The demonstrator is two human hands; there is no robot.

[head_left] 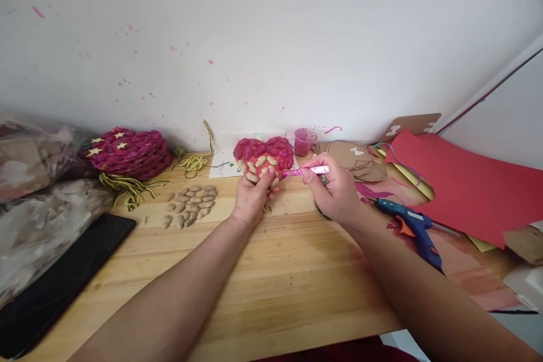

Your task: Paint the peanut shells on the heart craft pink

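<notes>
My left hand grips the lower edge of a red craft piece set with peanuts. Its upper peanuts are coated magenta, while the lower ones show bare shell. In my right hand is a paintbrush with a white handle, pinched between thumb and fingers. Magenta covers the brush's front end, which meets the craft piece's right edge. Just behind stands a clear cup stained with magenta paint. Loose peanuts lie on the wooden table left of my left hand.
Stacked magenta peanut pieces with yellow stars stand left, beside yellow-green yarn. Plastic bags and a black flat object line the left side. Cardboard cutouts, a blue glue gun and red sheets lie right.
</notes>
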